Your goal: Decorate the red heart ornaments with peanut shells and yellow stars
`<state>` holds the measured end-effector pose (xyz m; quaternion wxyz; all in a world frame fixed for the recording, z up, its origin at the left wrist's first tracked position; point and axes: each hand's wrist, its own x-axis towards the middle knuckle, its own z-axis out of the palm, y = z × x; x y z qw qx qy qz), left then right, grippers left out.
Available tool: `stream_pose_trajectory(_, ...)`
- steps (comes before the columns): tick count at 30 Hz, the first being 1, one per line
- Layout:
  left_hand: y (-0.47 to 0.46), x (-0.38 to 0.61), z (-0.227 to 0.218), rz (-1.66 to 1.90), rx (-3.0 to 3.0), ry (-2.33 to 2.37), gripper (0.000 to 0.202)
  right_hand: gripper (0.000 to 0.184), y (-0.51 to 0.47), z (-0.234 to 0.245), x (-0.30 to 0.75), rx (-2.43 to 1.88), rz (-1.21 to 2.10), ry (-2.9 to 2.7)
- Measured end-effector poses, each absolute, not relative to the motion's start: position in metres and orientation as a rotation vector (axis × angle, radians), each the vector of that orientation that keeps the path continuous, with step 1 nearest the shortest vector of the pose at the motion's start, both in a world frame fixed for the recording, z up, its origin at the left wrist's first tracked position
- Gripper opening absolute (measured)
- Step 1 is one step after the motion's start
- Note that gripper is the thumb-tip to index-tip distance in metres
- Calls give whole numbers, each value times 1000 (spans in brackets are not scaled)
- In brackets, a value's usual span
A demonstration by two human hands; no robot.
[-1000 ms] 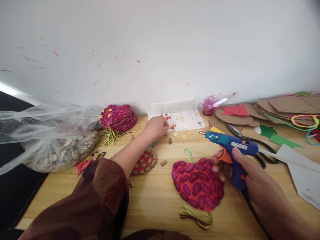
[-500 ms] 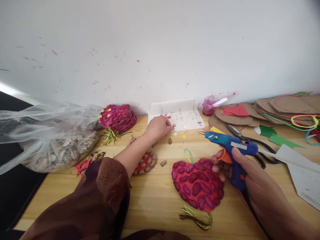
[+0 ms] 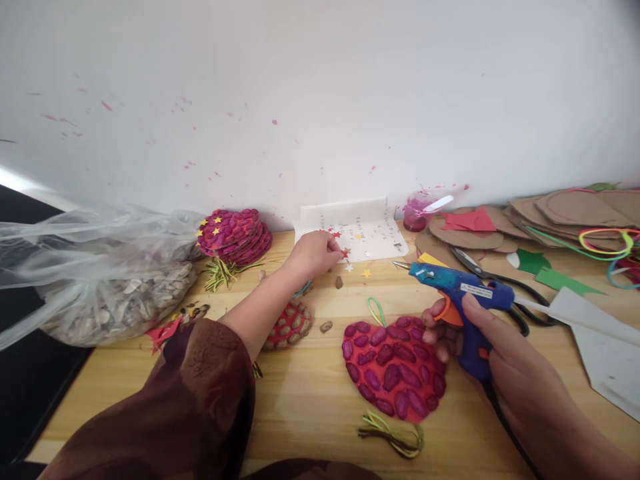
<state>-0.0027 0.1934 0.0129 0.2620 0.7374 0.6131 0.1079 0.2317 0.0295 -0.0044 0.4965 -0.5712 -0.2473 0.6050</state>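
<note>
My left hand reaches to the back of the table, its fingers pinched on a small red star at the edge of a white sheet strewn with red and yellow stars. My right hand grips a blue glue gun, a finger on its orange trigger, the nozzle pointing left. Just below the gun lies a red heart-shaped piece covered with purple seeds, a green loop at its top.
A plastic bag of seeds fills the left. A stack of purple seed discs stands by the wall. A smaller seed-covered piece lies by my forearm. Scissors, cardboard cut-outs, coloured loops and a pink cup crowd the right.
My left hand has shifted slightly right along the white sheet and now pinches a red star. My right hand and the glue gun have hardly moved.
</note>
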Motion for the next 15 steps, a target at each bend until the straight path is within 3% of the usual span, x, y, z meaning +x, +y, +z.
stream_pose_trajectory(9,125,-4,33,617,1445,1191,15,29,27,5,222,-1285,1438,-595)
stream_pose_trajectory(15,78,3,33,562,1350,1131,15,22,17,20,206,-1294,1444,-762)
